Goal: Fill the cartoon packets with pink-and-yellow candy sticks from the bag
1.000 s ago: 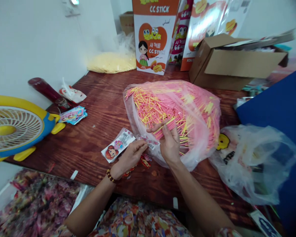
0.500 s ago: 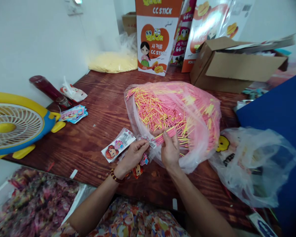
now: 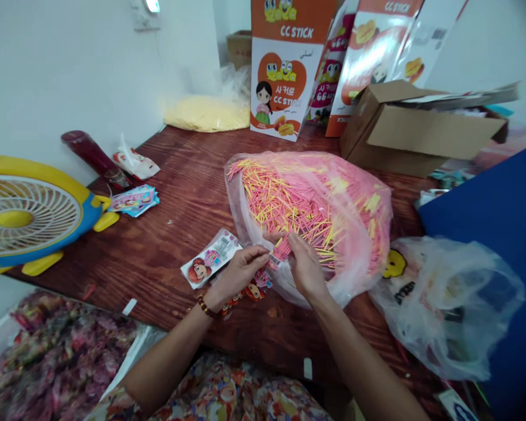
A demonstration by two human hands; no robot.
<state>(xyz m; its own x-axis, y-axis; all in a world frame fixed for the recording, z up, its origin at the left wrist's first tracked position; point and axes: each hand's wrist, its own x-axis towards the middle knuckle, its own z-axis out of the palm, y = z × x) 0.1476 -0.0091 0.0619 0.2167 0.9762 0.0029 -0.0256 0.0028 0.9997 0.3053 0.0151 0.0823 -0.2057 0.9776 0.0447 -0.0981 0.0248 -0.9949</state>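
A large clear bag [image 3: 360, 234] full of thin pink and yellow sticks [image 3: 284, 202] lies open toward me. At its mouth my left hand [image 3: 244, 270] pinches a small printed packet [image 3: 275, 260] with a barcode. My right hand [image 3: 305, 266] is closed around a small bunch of pink sticks [image 3: 283, 248], whose lower ends are at or inside the packet's opening. Beside my left hand lies a stack of white printed packets [image 3: 211, 258] with a cartoon girl. More printed packets [image 3: 255, 290] are partly hidden under that hand.
A yellow and blue fan [image 3: 30, 213] stands at the left, near colourful packets [image 3: 135, 200] and a dark red bottle [image 3: 90, 153]. Printed cartons [image 3: 277, 70] and an open cardboard box [image 3: 421, 131] stand at the back. A plastic bag [image 3: 456, 304] lies right; a bin of wrappers [image 3: 56, 356] sits lower left.
The bunch of sticks has moved down into or against the packet, and less of it shows. My right hand has tilted over it. The view has shifted slightly.
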